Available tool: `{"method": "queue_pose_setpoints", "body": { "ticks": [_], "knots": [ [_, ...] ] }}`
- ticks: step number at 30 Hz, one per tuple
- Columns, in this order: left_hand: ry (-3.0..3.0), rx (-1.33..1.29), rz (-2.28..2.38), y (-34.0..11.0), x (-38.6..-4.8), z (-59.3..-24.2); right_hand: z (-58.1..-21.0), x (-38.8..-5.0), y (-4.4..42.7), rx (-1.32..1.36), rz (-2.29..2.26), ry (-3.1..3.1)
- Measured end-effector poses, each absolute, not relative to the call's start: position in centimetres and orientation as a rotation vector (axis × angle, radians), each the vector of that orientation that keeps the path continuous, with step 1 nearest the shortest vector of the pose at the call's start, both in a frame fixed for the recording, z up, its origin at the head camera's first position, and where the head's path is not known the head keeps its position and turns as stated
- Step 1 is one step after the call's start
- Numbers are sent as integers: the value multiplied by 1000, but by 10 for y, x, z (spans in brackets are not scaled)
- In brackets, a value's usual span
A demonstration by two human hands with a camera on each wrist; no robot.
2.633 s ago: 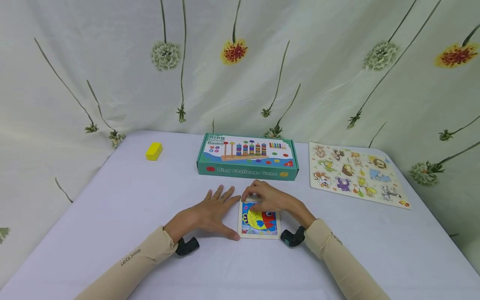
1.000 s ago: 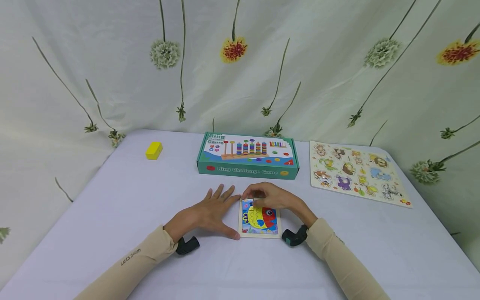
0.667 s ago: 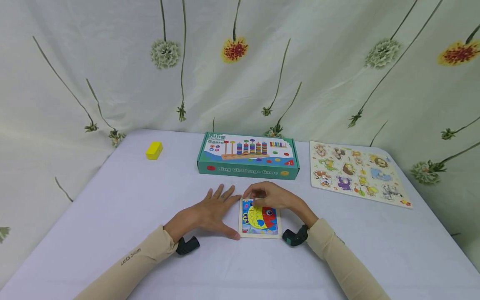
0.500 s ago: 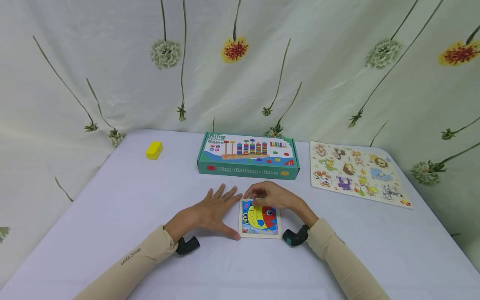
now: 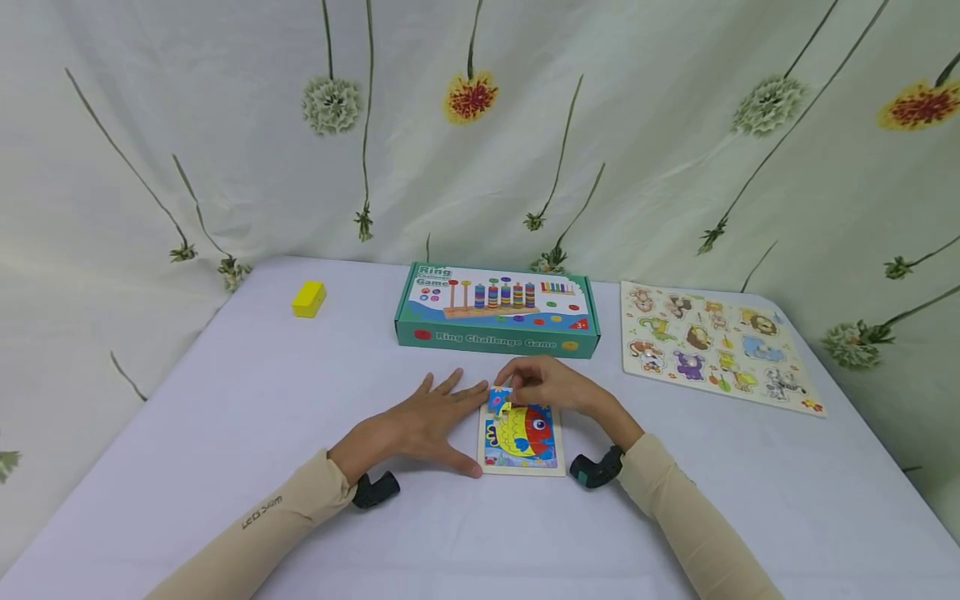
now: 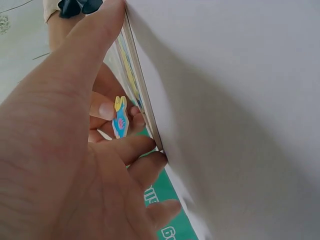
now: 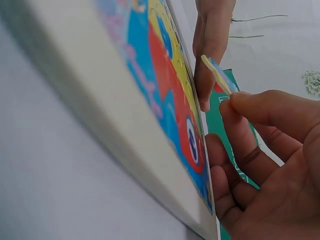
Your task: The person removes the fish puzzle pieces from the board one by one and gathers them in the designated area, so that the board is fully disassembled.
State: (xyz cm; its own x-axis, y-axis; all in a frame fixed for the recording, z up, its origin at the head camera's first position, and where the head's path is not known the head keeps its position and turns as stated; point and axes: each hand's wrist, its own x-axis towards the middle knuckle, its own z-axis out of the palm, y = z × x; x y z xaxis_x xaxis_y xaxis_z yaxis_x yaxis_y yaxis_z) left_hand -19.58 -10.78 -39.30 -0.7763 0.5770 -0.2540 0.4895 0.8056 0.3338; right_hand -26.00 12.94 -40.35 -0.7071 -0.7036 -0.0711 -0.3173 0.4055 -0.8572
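A small fish puzzle board [image 5: 521,472] with a pale wooden rim lies on the table, showing a yellow and red fish on blue. My right hand [image 5: 558,385] pinches a puzzle piece [image 5: 499,400] between thumb and finger, raised above the board's upper left corner. In the left wrist view this puzzle piece [image 6: 120,117] is blue and yellow with a pink mark. My left hand [image 5: 420,427] lies with fingers spread at the board's left side, thumb and fingertips touching its edge. The board's upper part is partly hidden behind my right hand.
Behind the board stands a green Ring Challenge Game box [image 5: 497,312]. An animal puzzle board [image 5: 716,346] lies at the right, and a yellow block [image 5: 308,299] sits at the far left. A flowered cloth [image 5: 660,167] hangs behind the table.
My right hand has lifted the puzzle piece out of the board's upper left corner and risen slightly. My left hand has shifted only a little along the edge.
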Motion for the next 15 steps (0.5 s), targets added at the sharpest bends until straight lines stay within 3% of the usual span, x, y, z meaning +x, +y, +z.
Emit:
{"method": "queue_pose_setpoints", "body": {
  "ticks": [15],
  "knots": [
    [2662,805,355,-106,-196,-394,-403,-255,173,-721,-1406,2262]
  ]
}}
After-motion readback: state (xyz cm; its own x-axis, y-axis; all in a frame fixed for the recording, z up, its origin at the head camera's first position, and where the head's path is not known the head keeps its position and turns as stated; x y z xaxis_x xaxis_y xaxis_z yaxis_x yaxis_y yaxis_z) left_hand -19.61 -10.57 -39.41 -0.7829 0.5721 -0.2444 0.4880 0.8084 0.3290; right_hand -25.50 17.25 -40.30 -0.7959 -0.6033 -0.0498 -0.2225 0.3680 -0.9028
